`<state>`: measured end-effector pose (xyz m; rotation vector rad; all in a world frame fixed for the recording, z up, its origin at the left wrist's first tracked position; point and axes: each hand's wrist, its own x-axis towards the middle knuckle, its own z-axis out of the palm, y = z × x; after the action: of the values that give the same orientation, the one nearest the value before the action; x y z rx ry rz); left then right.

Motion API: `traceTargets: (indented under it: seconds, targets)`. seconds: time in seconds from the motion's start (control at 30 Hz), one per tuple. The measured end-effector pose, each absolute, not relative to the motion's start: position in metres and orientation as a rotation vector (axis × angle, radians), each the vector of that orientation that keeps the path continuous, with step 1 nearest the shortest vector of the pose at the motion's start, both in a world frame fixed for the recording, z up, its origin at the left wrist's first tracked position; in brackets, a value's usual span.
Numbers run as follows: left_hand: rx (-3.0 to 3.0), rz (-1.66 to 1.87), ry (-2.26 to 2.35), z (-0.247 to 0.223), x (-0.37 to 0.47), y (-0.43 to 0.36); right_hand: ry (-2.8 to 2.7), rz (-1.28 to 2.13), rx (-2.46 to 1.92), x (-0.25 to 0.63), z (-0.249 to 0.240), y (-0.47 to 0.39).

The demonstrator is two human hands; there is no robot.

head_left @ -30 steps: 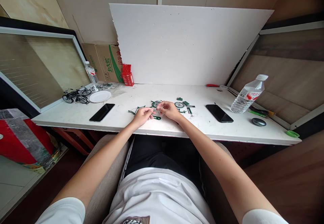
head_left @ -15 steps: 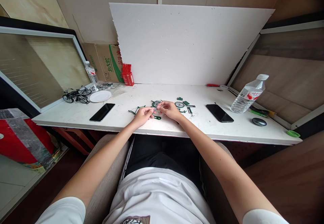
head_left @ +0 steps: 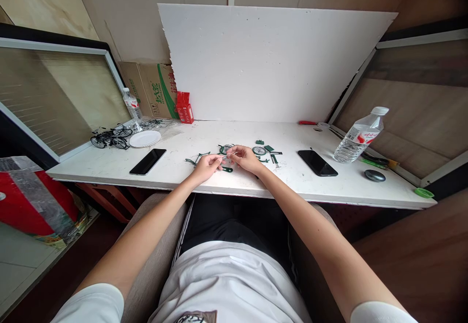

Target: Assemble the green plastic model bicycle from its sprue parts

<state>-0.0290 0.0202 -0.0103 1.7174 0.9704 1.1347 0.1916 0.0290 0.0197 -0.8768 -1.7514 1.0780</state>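
Green toy bicycle parts lie on the white table [head_left: 219,130], close around the person's hands. A spoked wheel [head_left: 259,151] rests just right of them, near two small green blocks [head_left: 268,148] and some thin pieces [head_left: 275,161]; another wheel [head_left: 224,149] shows partly behind the fingers. A green frame [head_left: 198,158] sits beside the left hand [head_left: 207,168], and a flat green piece [head_left: 227,170] lies between the hands. Both the left hand and the right hand [head_left: 244,160] are curled, thumb and fingertips brought close; from here I can't tell what, if anything, they pinch. Farther out, a phone [head_left: 148,161] lies to the left, a second phone [head_left: 317,163] to the right. Beyond that phone stands a water bottle [head_left: 358,136]; a white plate [head_left: 145,139] sits by black toy bicycles [head_left: 109,139].
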Motion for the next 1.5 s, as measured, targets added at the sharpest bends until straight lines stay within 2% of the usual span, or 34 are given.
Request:
traceTargets:
  seconds: [1.5]
  targets:
    - [1.731, 1.139, 0.971, -0.0073, -0.0289, 0.0191, -1.721, 1.121, -0.851, 0.1925, 0.024, 0.0267]
